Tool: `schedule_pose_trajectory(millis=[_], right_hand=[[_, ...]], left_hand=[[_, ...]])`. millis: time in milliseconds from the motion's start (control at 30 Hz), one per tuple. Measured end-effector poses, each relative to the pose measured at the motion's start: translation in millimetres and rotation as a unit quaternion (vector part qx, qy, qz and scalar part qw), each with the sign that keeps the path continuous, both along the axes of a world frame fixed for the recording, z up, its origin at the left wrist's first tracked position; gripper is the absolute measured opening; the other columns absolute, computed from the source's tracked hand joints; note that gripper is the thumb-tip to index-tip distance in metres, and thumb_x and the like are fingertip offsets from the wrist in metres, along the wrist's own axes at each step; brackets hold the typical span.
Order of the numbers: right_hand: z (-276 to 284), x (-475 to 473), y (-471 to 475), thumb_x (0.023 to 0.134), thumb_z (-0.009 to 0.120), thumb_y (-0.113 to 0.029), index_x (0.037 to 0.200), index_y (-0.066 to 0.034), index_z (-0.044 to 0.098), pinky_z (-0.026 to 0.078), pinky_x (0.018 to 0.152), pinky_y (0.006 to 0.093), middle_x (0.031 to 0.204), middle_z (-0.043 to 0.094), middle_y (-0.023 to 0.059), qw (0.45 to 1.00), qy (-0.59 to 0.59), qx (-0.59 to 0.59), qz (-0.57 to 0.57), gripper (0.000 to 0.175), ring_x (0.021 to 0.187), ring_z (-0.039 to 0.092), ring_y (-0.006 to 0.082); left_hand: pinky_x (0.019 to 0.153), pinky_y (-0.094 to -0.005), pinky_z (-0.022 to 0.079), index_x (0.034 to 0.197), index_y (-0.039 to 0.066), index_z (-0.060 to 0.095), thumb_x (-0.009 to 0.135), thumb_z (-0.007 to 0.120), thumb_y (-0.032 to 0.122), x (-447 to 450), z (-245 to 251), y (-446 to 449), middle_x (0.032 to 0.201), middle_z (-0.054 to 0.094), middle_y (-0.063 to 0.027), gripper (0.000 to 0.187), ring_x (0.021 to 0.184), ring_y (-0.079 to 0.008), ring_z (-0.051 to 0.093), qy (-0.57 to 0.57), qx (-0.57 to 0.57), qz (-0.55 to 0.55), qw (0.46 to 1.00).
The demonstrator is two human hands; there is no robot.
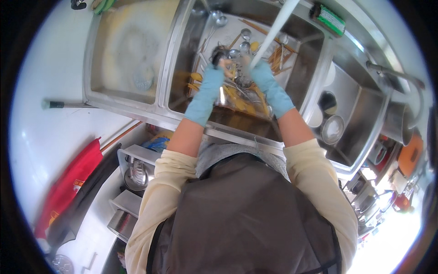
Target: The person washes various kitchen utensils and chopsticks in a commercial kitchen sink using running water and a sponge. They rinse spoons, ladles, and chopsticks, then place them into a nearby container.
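Observation:
Both my hands are over the middle stainless-steel sink basin [309,65], in light blue gloves, their fingers blurred. My left hand [222,66] is beside a dark, blurred object [219,54]; whether it grips it is unclear. My right hand [251,66] is by a blurred cluster of metal utensils [243,78], near the lower end of a white spout [275,29]. Metal spoons [245,33], brown chopsticks [275,58] and yellow utensils [239,101] lie around and below the hands. Some are hidden by the gloves.
The left basin [128,37] holds cloudy liquid and a round metal scourer [143,80]. Bowls [332,129] stand in the right basin. A green-and-white scrub brush [330,20] lies on the back ledge. Shelves with metal pots [123,222] are at lower left.

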State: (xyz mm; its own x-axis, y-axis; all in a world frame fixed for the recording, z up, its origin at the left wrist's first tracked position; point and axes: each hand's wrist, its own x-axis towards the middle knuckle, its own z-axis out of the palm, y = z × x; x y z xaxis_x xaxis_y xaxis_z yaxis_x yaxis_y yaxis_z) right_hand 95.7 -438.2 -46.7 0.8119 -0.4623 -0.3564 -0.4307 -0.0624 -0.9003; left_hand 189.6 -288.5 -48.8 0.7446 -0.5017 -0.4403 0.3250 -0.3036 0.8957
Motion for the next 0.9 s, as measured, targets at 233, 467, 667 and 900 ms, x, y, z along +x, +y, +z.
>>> schedule_pose_trajectory(millis=[233, 467, 667, 900], right_hand=[[-58.4, -63.1, 22.7, 0.080, 0.054, -0.020, 0.092, -0.0072, 0.066, 0.047, 0.075, 0.0368, 0.097, 0.064, 0.0128, 0.831, 0.420, -0.263, 0.253, 0.021, 0.089, 0.062, 0.0272], [-68.1, -75.4, 64.4, 0.079, 0.057, -0.022, 0.093, -0.0075, 0.066, 0.047, 0.074, 0.0371, 0.095, 0.064, 0.0120, 0.809, 0.382, -0.326, 0.305, 0.022, 0.088, 0.062, 0.0260], [-84.6, -71.9, 51.6, 0.077, 0.061, -0.037, 0.095, -0.0031, 0.063, 0.045, 0.078, 0.0383, 0.093, 0.063, 0.0188, 0.903, 0.275, -0.188, 0.271, 0.039, 0.092, 0.059, 0.0315], [-81.9, -46.7, 50.0, 0.081, 0.056, -0.043, 0.099, 0.0013, 0.058, 0.049, 0.066, 0.0364, 0.087, 0.065, 0.0144, 0.946, 0.313, 0.065, 0.062, 0.048, 0.075, 0.061, 0.0260]], left_hand=[[0.045, -0.0201, 0.037, 0.106, 0.004, 0.060, 0.090, 0.049, 0.038, 33.9, 58.7, 24.6, 0.056, 0.043, 0.0048, 0.039, 0.048, -0.0060, 0.040, 0.039, -0.040, 0.141, 0.988], [0.045, -0.0203, 0.025, 0.109, 0.003, 0.058, 0.088, 0.053, 0.034, 38.0, 102.5, 40.3, 0.056, 0.038, 0.0056, 0.038, 0.045, -0.0040, 0.029, 0.037, -0.044, 0.126, 0.990], [0.044, -0.0209, 0.025, 0.109, 0.002, 0.058, 0.088, 0.054, 0.029, 37.2, 105.7, 48.7, 0.057, 0.038, 0.0050, 0.035, 0.045, -0.0045, 0.029, 0.058, -0.037, 0.155, 0.986], [0.045, -0.0216, 0.027, 0.104, 0.005, 0.062, 0.086, 0.055, 0.025, 32.8, 107.6, 52.1, 0.057, 0.038, 0.0040, 0.028, 0.045, -0.0059, 0.031, 0.085, -0.053, 0.180, 0.979]])
